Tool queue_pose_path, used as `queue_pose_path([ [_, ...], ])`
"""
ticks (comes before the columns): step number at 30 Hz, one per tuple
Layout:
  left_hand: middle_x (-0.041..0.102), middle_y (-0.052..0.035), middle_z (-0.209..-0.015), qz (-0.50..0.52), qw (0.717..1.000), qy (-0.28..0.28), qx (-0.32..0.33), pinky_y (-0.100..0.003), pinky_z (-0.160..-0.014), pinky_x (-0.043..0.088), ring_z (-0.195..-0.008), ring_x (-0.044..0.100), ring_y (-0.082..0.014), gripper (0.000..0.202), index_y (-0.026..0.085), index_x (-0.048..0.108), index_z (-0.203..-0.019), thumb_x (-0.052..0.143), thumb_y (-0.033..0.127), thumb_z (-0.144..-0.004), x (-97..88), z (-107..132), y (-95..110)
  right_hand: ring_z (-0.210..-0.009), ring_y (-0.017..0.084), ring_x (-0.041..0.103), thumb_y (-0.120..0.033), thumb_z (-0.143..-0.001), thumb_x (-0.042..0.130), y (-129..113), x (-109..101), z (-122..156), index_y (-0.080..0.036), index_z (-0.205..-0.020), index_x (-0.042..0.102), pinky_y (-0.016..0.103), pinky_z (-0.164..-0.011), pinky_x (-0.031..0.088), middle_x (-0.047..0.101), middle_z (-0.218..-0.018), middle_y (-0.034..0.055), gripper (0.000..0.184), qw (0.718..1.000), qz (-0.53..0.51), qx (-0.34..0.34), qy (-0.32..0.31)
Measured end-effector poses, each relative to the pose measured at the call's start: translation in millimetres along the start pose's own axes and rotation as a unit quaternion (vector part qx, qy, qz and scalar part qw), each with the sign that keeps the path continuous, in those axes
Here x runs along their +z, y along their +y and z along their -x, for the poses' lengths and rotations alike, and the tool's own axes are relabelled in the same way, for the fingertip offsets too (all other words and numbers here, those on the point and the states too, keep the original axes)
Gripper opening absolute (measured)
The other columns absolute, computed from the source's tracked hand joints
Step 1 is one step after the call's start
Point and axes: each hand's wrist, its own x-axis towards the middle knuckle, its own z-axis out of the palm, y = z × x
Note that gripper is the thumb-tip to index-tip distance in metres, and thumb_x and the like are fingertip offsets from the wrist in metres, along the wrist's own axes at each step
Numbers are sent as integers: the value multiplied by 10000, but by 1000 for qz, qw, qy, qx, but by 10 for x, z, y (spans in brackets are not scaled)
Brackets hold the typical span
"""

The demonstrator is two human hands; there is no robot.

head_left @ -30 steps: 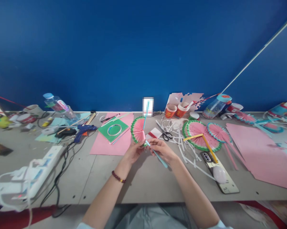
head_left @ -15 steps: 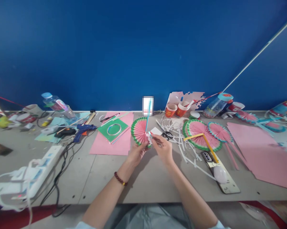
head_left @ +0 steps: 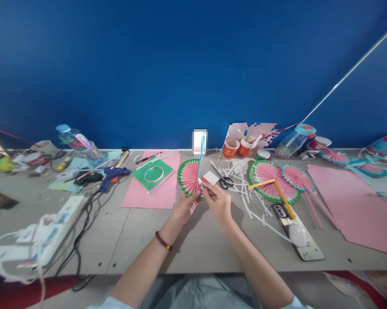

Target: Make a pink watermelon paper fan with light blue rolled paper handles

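My left hand (head_left: 186, 208) is closed on the lower edge of a round pleated paper fan (head_left: 188, 176), pink with a green and white rim. From the fan's middle a thin blue-and-white strip (head_left: 200, 165) sticks up. At the fan's right side my right hand (head_left: 219, 202) pinches a small white-and-blue strip (head_left: 200, 182) against the folds; the fingers hide most of it. Just beyond the right hand lie a white-and-red card (head_left: 210, 177) and black-handled scissors (head_left: 226, 183).
White paper strips (head_left: 245, 195), finished watermelon fans (head_left: 264, 176) and a phone (head_left: 301, 246) lie to the right. On the left are pink paper (head_left: 148, 199), a green sheet with a tape ring (head_left: 154, 174), a blue glue gun (head_left: 111, 177) and a power strip (head_left: 62, 227). Paper cups (head_left: 231, 148) stand behind.
My right hand has shifted slightly left, its fingertips now closer against the fan. The white piece between the hands is more covered. The left hand keeps its hold.
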Motion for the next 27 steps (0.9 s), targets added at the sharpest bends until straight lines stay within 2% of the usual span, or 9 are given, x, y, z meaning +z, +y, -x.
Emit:
queue_pose_path([
  [11,732,-76,-928,6,1000,-3,18,-308,-786,506,-872,668,-210,301,162,721,-894,811,248,-620,31,13,7,-591,122,610,-222,-835,554,-31,3,-10,-186,-974,727,237,-587,523,708,-815,58,225,995,73,-73,4],
  [15,733,-75,-920,7,1000,2,18,-306,-777,511,-868,669,-208,305,163,726,-879,822,256,-606,38,13,9,-712,158,665,-208,-838,543,-39,7,-20,-201,-963,730,251,-616,550,726,-885,72,224,993,65,-97,9],
  [18,732,-77,-918,6,1000,-5,19,-322,-788,512,-865,672,-213,314,158,726,-883,825,269,-606,38,10,4,-777,174,676,-211,-840,544,-44,9,-24,-207,-954,730,256,-616,558,722,-908,80,218,993,60,-98,7],
  [27,731,-82,-898,9,1000,-4,10,-311,-776,505,-833,675,-203,324,148,727,-882,831,274,-602,57,24,10,-762,167,651,-216,-835,553,11,14,-32,-205,-931,733,256,-599,545,687,-925,92,204,996,33,-77,-7],
])
